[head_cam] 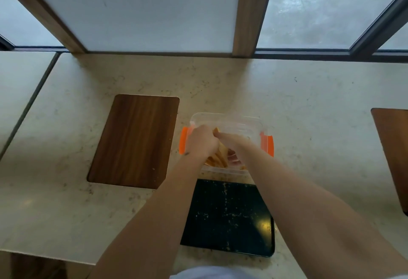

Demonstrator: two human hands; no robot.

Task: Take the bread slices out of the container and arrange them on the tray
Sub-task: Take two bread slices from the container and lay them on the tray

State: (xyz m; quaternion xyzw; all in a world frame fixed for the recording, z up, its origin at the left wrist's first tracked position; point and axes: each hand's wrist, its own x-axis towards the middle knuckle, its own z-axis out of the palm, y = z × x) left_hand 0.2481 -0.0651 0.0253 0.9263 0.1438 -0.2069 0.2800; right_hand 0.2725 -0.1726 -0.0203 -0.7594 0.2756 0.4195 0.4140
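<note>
Both hands, left hand and right hand, are down in the clear container, fingers seemingly curled on the upright bread slices, though the actual grip is hidden, while the dark tray just nearer on the desk carries only crumbs, so arranging hasn't begun.

Two bare forearms reach up the frame from 6 o'clock, converging toward 12. The left hand is curled, knuckles up, fingers bent downward and closed. The right hand lies just beside it toward 3 o'clock, its fingertips touching the left hand's; its fingers dip down and are partly hidden, so its grip cannot be judged.
</note>
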